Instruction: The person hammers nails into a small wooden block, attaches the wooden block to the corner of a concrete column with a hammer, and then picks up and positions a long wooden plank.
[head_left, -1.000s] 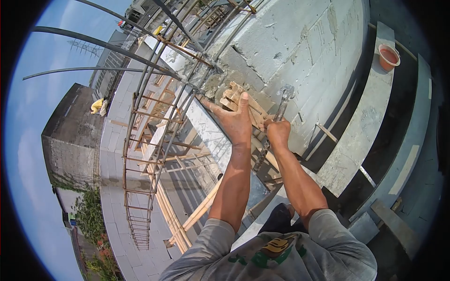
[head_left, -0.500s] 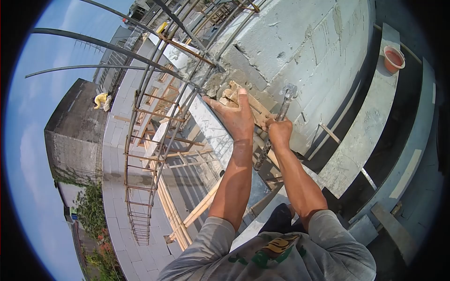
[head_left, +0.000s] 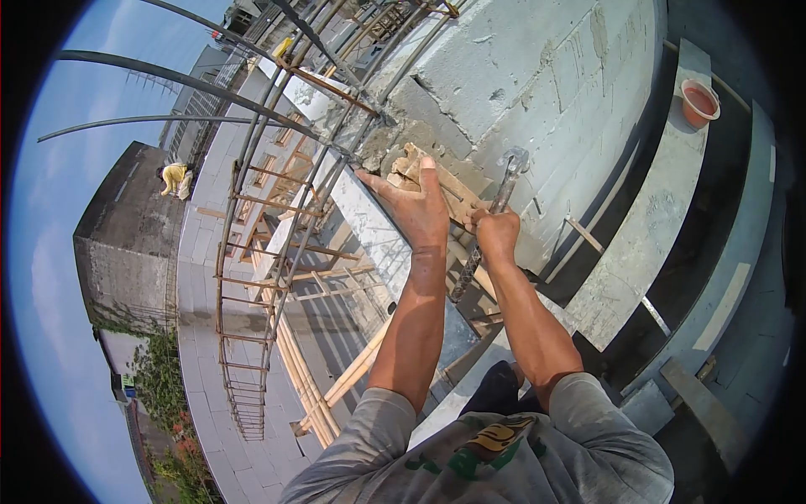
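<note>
Right hand [head_left: 494, 231] clamped around the hammer [head_left: 508, 189], grip together on the shaft, head up and shaft end slanting down past the forearm. Left hand [head_left: 417, 206] up against a piece of wood [head_left: 457, 191], thumb and forefinger apart; other fingers hidden, so can't tell if that grip is clamped on it. Wood sits beside the left hand, just below the pale block wall [head_left: 546, 92], its lower part covered by the hands. Metal rod cage [head_left: 281, 207] stands left of the left hand, crowding that side; long bent bar [head_left: 168, 76] juts out over upper left. Pale ledge [head_left: 369, 223] runs beneath the left hand, partly blocked by the forearm. Bamboo poles [head_left: 361, 370] below, left of the left forearm. Right side: grey plank [head_left: 642, 223] with an orange bucket [head_left: 699, 104] near its far end. Another person [head_left: 176, 177] in yellow, well off at upper left.
</note>
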